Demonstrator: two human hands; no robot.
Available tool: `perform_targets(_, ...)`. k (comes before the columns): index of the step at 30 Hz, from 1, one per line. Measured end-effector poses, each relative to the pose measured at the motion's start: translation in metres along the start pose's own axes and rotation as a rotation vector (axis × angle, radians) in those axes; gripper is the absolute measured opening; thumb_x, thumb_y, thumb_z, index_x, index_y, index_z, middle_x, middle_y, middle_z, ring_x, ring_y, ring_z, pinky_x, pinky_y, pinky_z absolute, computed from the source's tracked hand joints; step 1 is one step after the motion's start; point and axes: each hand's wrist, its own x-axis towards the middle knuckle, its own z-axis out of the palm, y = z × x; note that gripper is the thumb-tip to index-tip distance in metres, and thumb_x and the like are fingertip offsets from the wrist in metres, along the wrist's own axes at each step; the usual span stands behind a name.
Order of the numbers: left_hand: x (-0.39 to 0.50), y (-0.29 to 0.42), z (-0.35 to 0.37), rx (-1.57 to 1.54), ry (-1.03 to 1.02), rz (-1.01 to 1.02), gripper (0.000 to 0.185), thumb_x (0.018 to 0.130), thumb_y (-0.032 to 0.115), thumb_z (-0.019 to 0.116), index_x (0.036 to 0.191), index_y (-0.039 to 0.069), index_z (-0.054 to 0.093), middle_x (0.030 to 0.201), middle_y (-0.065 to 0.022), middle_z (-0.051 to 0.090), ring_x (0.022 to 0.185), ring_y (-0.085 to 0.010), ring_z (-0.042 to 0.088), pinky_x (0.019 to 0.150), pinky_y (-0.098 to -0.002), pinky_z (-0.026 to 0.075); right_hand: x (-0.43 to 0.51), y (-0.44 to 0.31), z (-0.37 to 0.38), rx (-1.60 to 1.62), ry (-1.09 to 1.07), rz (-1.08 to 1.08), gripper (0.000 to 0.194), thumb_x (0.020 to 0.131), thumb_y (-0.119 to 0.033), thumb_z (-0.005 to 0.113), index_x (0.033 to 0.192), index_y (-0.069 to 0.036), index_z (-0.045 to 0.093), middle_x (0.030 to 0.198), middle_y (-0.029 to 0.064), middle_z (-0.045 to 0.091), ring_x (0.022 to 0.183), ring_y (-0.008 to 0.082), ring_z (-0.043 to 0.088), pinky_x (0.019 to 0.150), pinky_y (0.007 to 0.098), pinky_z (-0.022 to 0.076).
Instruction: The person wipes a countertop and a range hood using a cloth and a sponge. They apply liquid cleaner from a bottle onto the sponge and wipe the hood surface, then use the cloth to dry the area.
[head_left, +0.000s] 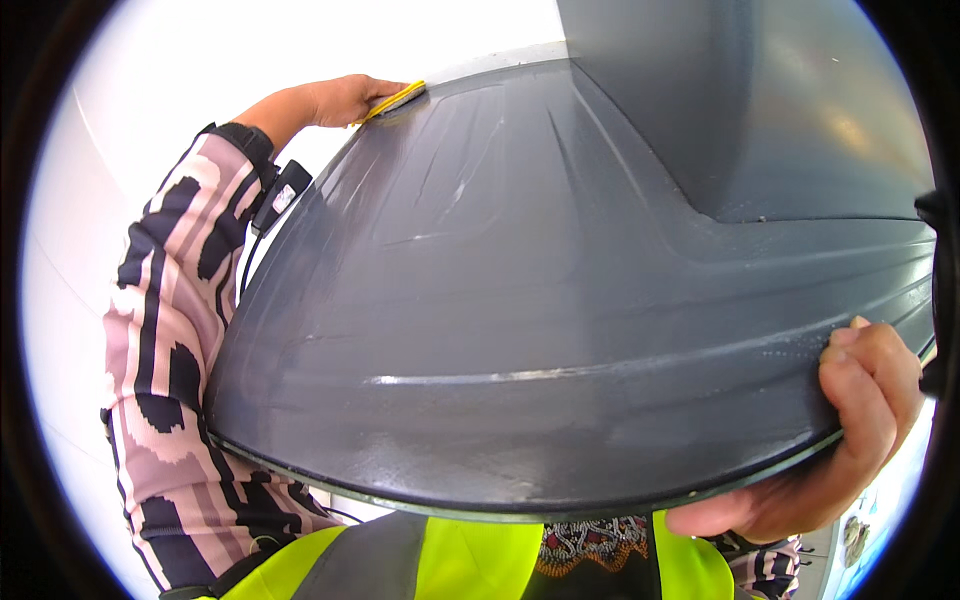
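A large dark grey moulded panel (525, 300) with ribs and recessed areas fills the space in front of me. At its far left edge, my left hand (337, 101) holds a yellow-edged, grey cleaning pad (397, 99) against the surface. The pad hides part of the panel's rim. My right hand (862, 435) grips the near right edge, fingers bent over the top face and thumb along the underside. Pale streaks and small droplets or specks mark the grey surface.
A taller dark grey block (675, 112) rises from the panel at the far right. Beside my left sleeve is a small black box (283, 196) with a label and a cable. A white wall (67, 300) stands to the left. My yellow vest (480, 555) nearly meets the panel's near edge.
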Motion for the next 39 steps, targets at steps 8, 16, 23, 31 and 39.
perform_targets(8,0.024,-0.03,-0.003,-0.168,0.117,0.185,0.053,0.092,-0.008,0.044,0.135,0.019,0.056,0.132,-0.0054,0.06,0.122,-0.0257,0.056,0.109,-0.0411,0.041,0.042,0.011,0.077,0.04,-0.102,0.02,0.096,0.068,-0.086,0.048,0.108,0.001,0.054,0.104,0.0165,0.055,0.096,0.0308,0.055,0.084,0.0436,0.0473)
perform_targets(16,0.015,0.021,-0.045,-0.511,0.123,0.759,0.047,0.083,-0.012,0.051,0.116,0.016,0.071,0.122,-0.0105,0.066,0.116,-0.0289,0.062,0.097,-0.0402,0.051,0.078,0.111,0.183,0.002,-0.131,0.105,0.091,0.066,-0.083,0.054,0.108,-0.002,0.058,0.105,0.0148,0.057,0.097,0.0301,0.055,0.086,0.0417,0.0413)
perform_targets(23,0.097,0.033,-0.106,-0.278,0.257,0.617,0.044,0.092,-0.004,0.047,0.121,0.022,0.068,0.124,-0.0102,0.064,0.114,-0.0276,0.063,0.096,-0.0408,0.052,0.124,0.217,0.195,0.014,-0.072,0.107,0.094,0.068,-0.084,0.052,0.11,0.0,0.058,0.108,0.0158,0.056,0.101,0.0315,0.055,0.088,0.0428,0.0435)
perform_targets(31,0.171,0.075,-0.193,-0.227,0.386,0.288,0.045,0.094,-0.004,0.046,0.131,0.018,0.06,0.133,-0.0091,0.06,0.12,-0.0271,0.059,0.108,-0.04,0.042,0.153,0.274,0.083,0.041,0.043,0.11,0.099,0.067,-0.087,0.049,0.112,0.001,0.056,0.111,0.0174,0.053,0.102,0.0319,0.054,0.089,0.0445,0.045)
perform_targets(39,0.15,0.081,-0.182,-0.308,0.345,0.447,0.045,0.089,-0.006,0.049,0.123,0.018,0.067,0.121,-0.0096,0.067,0.112,-0.0253,0.064,0.102,-0.0401,0.047,0.146,0.286,0.103,0.018,0.009,0.094,0.095,0.068,-0.085,0.051,0.109,0.001,0.057,0.109,0.0161,0.056,0.102,0.032,0.055,0.089,0.0432,0.0441)
